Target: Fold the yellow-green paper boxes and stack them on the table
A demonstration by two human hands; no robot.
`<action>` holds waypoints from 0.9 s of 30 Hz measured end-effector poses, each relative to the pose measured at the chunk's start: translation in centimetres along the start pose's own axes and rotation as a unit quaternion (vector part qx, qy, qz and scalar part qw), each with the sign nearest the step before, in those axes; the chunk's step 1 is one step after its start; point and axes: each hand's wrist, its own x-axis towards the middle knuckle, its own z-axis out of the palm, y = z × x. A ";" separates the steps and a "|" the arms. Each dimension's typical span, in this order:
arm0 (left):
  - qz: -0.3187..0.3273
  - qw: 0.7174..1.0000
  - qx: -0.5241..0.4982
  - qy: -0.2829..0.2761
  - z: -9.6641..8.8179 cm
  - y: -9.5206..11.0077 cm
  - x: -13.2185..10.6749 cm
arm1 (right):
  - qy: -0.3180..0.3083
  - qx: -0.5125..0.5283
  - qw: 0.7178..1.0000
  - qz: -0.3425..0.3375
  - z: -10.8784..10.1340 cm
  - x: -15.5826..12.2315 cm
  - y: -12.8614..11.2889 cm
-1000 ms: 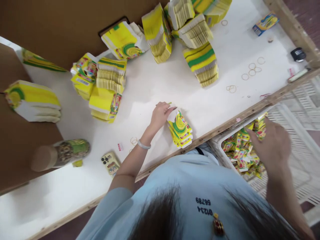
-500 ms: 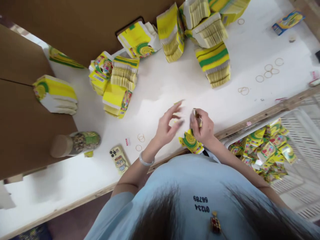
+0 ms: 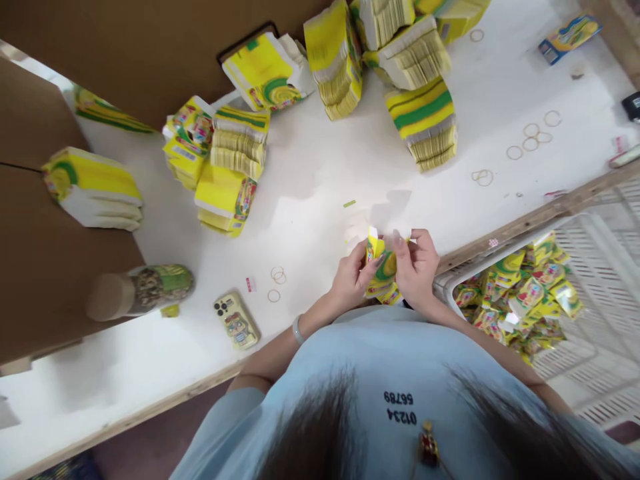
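Note:
Both my hands are at the table's front edge, close to my body. My left hand [image 3: 353, 275] is closed on the left side of a small yellow and green carton [image 3: 386, 267]. On its other side my right hand [image 3: 416, 267] pinches the carton near its upper end, where a white flap shows. Below the held carton lie more yellow printed pieces [image 3: 389, 293], partly covered by it and by my hands. A small green strip [image 3: 349, 203] lies on the white table [image 3: 320, 167] beyond my hands.
Bundled flat yellow cartons [image 3: 423, 123] stand along the back, with more at left [image 3: 227, 193]. A phone [image 3: 237, 321] and a jar [image 3: 145, 290] are at left. Rubber bands [image 3: 533, 137] lie at right. A white crate [image 3: 450, 287] holds many yellow packs [image 3: 525, 293].
My left hand, spread and apart before, has come down and right and taken hold of the carton. My right hand has moved slightly down; the two hands now meet at one carton.

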 end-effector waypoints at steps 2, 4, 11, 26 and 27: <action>-0.034 0.999 0.001 -0.003 0.0 0.1 -0.8 | -0.015 0.027 0.999 0.020 -0.3 -0.8 0.4; -0.053 0.998 -0.017 -0.012 0.2 -0.1 -1.7 | -0.034 0.035 0.999 0.018 -0.9 -1.8 0.8; -0.028 0.992 -0.111 -0.057 0.7 -2.0 -4.5 | -0.133 -0.033 0.990 0.020 -4.2 -2.8 1.6; -0.042 0.993 -0.021 -0.109 -1.1 0.1 -2.9 | -0.263 -0.033 0.964 -0.022 -6.8 -1.3 1.4; -0.037 0.994 -0.001 -0.104 -1.3 0.4 -2.7 | -0.268 -0.026 0.963 0.018 -6.6 -1.4 1.2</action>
